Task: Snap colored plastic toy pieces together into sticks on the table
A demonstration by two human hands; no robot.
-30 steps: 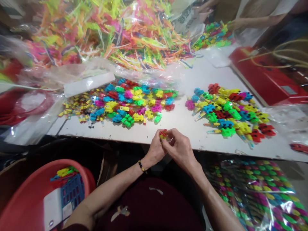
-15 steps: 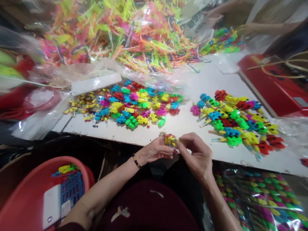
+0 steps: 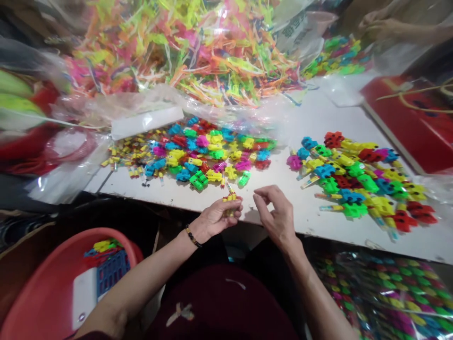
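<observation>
My left hand [image 3: 222, 215], with a beaded bracelet at the wrist, is closed around a bunch of small yellow tubes [image 3: 230, 203] with red ends. One thin clear piece sticks up out of the bunch. To its right, my right hand [image 3: 278, 215] hovers at the table edge, apart from the left. Its thumb and index fingertips come together in a pinch; anything between them is too small to make out. Just beyond my hands lies a pile of colourful plastic toy cars [image 3: 198, 179], with a heap of small yellow tubes [image 3: 130, 156] at its left.
Right of my hands, more toy cars with tubes attached [image 3: 354, 184] lie on the white table [image 3: 269, 174]. Behind are a large heap of neon plastic pieces [image 3: 212, 61] and a red box [image 3: 406, 123]. A pink basin [image 3: 38, 288] stands lower left. Another person's hands show at top right.
My right hand has drawn away from the left, and a gap now separates them. The left hand has closed around the yellow tubes and shifted slightly left. The view has shifted a little.
</observation>
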